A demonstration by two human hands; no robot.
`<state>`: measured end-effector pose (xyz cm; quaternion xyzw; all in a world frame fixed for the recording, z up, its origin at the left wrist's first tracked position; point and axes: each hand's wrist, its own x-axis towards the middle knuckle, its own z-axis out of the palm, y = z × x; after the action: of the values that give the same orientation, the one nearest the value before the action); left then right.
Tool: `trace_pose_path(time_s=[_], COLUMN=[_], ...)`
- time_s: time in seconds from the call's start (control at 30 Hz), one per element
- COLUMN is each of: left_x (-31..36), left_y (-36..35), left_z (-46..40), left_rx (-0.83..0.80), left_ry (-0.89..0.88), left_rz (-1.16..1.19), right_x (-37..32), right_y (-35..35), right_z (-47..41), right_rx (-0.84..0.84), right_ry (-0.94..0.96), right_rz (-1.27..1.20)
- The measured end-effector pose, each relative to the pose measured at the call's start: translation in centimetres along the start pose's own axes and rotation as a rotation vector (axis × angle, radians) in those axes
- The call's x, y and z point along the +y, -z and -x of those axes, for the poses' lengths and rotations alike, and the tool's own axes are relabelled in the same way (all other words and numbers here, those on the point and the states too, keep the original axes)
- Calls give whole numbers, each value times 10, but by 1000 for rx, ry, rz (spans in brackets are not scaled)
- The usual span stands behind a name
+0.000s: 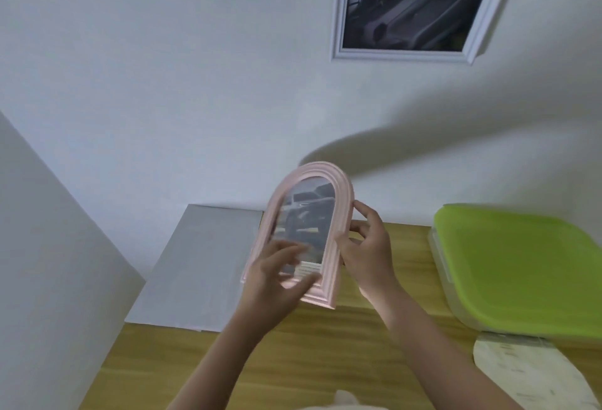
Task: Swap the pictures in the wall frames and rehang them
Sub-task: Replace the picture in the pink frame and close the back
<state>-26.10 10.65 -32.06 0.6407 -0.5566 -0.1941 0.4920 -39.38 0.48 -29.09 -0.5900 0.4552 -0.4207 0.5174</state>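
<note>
Both hands hold a pink arched frame (306,233) upright above the wooden worktop (293,354), near the wall. The right hand (368,253) grips its right edge, fingers curled round it. The left hand (277,282), blurred, holds the lower front, thumb on the bottom rail. A white frame (338,18) hangs on the wall above. A green-lidded box (521,266) sits to the right.

Pink arched frame (304,233) – tilted, dark car photo inside – well below the white rectangular wall frame (413,8).
</note>
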Motion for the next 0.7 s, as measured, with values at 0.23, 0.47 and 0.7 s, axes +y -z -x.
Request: trace_pose_path(time_s=[0.23,0.47,0.7], left_x=[-45,-37,0], left_y=[49,83,154], left_z=[-5,-22,-78], left_rx=[214,229,316], left_ry=[327,259,67], left_rz=[80,250,290], right_x=[-2,-23,-92], right_y=[7,-7,-41], right_z=[4,-2,-27], right_rx=[51,77,-28], right_ry=[41,127,304], right_rz=[-58,-64,-92])
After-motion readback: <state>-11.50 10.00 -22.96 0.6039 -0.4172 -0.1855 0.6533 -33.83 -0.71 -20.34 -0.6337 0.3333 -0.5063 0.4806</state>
